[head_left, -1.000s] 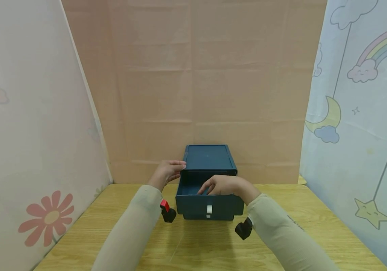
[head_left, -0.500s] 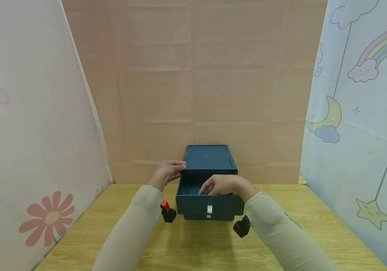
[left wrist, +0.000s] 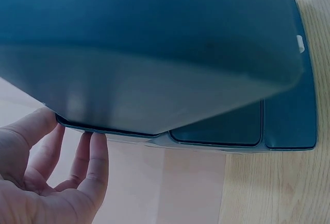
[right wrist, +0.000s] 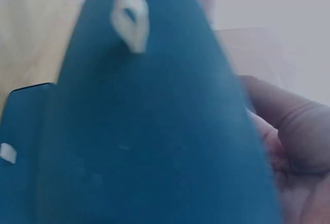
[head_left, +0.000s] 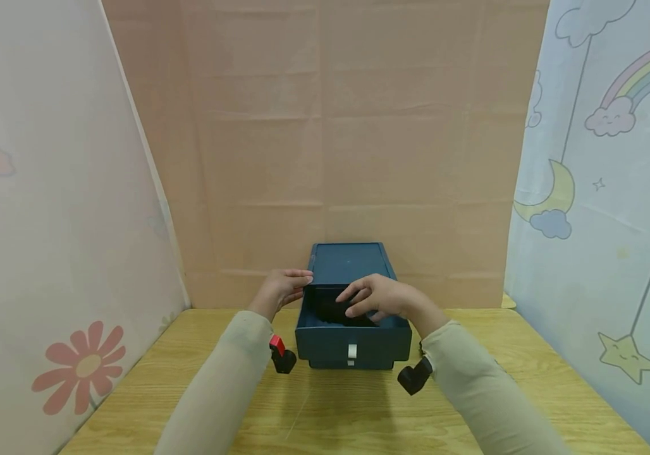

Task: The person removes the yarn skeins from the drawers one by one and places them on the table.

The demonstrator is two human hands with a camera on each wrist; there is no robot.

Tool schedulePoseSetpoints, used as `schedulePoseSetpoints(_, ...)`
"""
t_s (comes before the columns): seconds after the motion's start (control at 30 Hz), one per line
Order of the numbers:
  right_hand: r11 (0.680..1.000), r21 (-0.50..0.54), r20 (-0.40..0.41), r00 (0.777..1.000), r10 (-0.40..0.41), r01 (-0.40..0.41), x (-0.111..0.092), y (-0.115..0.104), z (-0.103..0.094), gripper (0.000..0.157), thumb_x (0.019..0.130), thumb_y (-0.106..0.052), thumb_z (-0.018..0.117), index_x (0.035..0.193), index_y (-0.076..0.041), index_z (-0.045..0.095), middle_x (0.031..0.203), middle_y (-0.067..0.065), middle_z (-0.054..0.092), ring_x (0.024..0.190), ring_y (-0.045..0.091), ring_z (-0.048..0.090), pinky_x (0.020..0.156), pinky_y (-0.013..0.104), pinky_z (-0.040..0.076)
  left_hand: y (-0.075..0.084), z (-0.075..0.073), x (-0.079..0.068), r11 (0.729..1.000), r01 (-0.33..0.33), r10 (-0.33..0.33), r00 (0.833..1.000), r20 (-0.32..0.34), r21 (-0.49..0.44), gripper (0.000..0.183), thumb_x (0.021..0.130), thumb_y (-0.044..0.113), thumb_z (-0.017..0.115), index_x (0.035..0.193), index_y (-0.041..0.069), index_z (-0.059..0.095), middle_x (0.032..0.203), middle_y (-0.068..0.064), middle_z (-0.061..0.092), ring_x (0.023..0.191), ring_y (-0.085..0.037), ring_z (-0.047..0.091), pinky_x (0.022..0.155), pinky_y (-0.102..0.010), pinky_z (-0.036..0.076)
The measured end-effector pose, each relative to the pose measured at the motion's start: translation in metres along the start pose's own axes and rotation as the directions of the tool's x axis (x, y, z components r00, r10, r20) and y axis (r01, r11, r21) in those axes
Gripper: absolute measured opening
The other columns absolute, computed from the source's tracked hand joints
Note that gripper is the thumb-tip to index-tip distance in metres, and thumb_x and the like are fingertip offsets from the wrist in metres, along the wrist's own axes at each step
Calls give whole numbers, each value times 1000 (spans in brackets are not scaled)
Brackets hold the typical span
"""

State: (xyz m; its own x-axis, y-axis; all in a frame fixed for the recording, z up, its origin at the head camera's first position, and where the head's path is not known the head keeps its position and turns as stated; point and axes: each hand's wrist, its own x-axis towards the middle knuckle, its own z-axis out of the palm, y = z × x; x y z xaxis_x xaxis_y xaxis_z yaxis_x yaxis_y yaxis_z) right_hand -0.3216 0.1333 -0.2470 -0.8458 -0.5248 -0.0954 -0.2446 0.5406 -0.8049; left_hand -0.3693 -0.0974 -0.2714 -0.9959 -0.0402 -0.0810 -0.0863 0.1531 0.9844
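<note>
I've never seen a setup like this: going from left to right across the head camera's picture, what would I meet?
Printed flower, left hand, right hand, printed crescent moon, printed star.

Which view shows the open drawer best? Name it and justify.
The head view: it shows the open drawer, front and inside together, though the right hand covers part. The right wrist view has its front and white tab, close but blurred and cut off; the left wrist view, only part of its outside. Neither shows the inside.
</note>
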Motion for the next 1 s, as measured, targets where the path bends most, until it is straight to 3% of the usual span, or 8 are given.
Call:
schedulePoseSetpoints(0.13, 996, 83, -68, 997, -35, 40, -10, -2, -13, 37, 92, -20, 67, 128, -9, 61, 133, 15, 58, 119, 30, 57, 96, 50, 51, 0, 0, 0, 1000, 1, -1, 1000, 2, 0, 23, 91, 16, 68, 112, 8, 72, 116, -11, 68, 92, -20, 64, 93, -31, 53)
schedulePoseSetpoints(0.4, 968, 224, -242, 968, -59, 115, -28, 5, -36, 51, 96, -23, 62, 141, -6, 46, 148, 22, 39, 134, 39, 41, 104, 51, 44, 0, 0, 0, 1000, 3, -3, 1000, -6, 1, 22, 91, 16, 68, 111, 8, 72, 115, -11, 68, 92, -19, 64, 91, -30, 54)
schedulePoseSetpoints(0.5, 940, 309, -306, 951, -49, 148, -37, 10, -44, 54, 96, -23, 61, 144, -6, 42, 153, 20, 32, 133, 34, 41, 102, 40, 47, -1, 0, 1, 1000, 3, -3, 1000, -7, 0, 21, 91, 16, 68, 110, 8, 72, 115, -11, 68, 92, -20, 64, 93, -32, 53)
schedulePoseSetpoints(0.6, 901, 392, -371, 928, -27, 183, -47, 16, -52, 55, 95, -26, 63, 144, -9, 43, 152, 16, 32, 120, 21, 49, 91, 25, 51, -1, 0, 1, 1000, 5, -5, 1000, -2, -5, 21, 91, 16, 68, 110, 8, 72, 116, -11, 67, 93, -21, 63, 96, -33, 52)
schedulePoseSetpoints(0.7, 871, 447, -417, 909, 1, 204, -55, 25, -58, 53, 94, -28, 64, 141, -15, 47, 148, 10, 33, 108, 11, 53, 83, 19, 52, -1, 1, 0, 1000, 5, -5, 1000, 3, -5, 21, 92, 15, 67, 111, 8, 72, 116, -11, 67, 94, -21, 63, 97, -35, 52)
schedulePoseSetpoints(0.83, 864, 467, -451, 891, 50, 187, -64, 40, -65, 49, 94, -30, 64, 140, -21, 48, 150, 9, 29, 110, 10, 50, 82, 17, 51, 0, 1, -1, 1000, 5, -5, 1000, 5, -11, 22, 92, 15, 67, 112, 7, 72, 116, -11, 67, 93, -20, 63, 97, -35, 52)
schedulePoseSetpoints(1.0, 883, 450, -456, 884, 101, 131, -69, 67, -69, 59, 95, -34, 62, 148, -21, 39, 159, 14, 15, 113, 9, 47, 83, 15, 50, 1, 1, -1, 1000, 7, -7, 1000, 4, -14, 23, 92, 15, 66, 113, 8, 71, 118, -11, 67, 93, -20, 64, 98, -35, 51)
